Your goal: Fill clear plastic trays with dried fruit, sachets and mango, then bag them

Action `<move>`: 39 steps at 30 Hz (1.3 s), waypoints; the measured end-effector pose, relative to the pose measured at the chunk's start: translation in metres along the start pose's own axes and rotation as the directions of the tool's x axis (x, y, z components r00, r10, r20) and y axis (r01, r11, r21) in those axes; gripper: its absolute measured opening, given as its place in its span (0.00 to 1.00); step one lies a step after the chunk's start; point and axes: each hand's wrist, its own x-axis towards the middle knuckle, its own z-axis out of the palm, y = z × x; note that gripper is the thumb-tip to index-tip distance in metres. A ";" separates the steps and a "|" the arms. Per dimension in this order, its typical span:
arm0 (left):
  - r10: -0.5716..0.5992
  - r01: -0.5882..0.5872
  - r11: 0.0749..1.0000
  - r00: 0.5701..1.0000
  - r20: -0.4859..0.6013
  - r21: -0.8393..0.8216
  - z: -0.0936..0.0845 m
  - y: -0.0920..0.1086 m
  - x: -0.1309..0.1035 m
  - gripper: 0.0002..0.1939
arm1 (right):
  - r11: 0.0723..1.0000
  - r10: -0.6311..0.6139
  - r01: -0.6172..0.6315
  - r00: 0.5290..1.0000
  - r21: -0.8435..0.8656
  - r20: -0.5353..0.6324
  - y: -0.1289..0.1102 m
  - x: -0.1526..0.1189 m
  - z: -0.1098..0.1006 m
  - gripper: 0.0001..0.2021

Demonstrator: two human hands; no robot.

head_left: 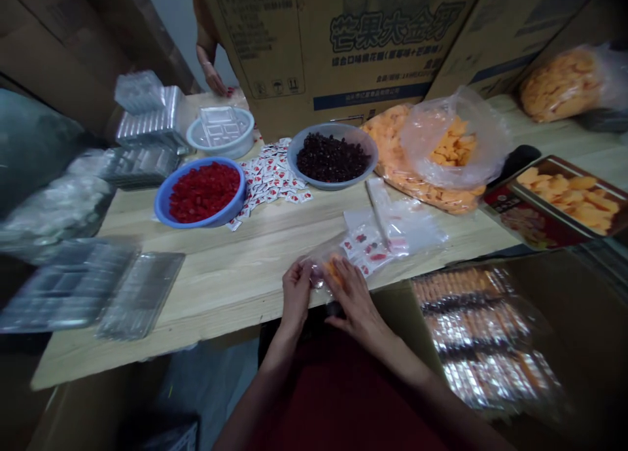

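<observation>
Near the table's front edge lies a small clear plastic bag (318, 271) with orange pieces inside. My left hand (297, 290) pinches its left side, thumb and fingers together. Over the bag's right part rests my right hand (354, 300), its fingers spread and lying on the orange pieces. Just beyond, clear bags (409, 225) and small printed packets (366, 251) lie flat. A blue bowl of red pieces (203, 192) stands to the left, and a bowl of dark pieces (333, 158) stands farther back, with a heap of white packets (272, 176) between them.
Clear plastic trays (142, 294) lie at the left, with more stacked behind. A pale bowl (220, 133) holds trays; a person's hand (216, 81) is beyond it. Bags of orange pieces (426, 150) and a tin (569, 199) stand right. An open carton (564, 294) holds filled packs.
</observation>
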 end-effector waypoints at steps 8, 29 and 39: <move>0.041 -0.048 0.997 0.991 0.126 0.055 0.006 0.068 -0.036 0.14 | 0.990 -0.110 0.122 0.979 0.066 -0.169 -0.026 0.018 -0.049 0.30; 0.161 -0.547 0.745 0.703 0.693 0.382 0.005 0.054 -0.060 0.13 | 0.999 -0.012 0.010 0.999 -0.042 -0.048 -0.055 -0.060 -0.106 0.27; 0.065 -0.615 0.761 0.393 0.917 0.209 0.120 0.019 -0.095 0.14 | 0.908 0.322 -0.382 0.899 -0.171 -0.297 -0.076 -0.147 -0.162 0.20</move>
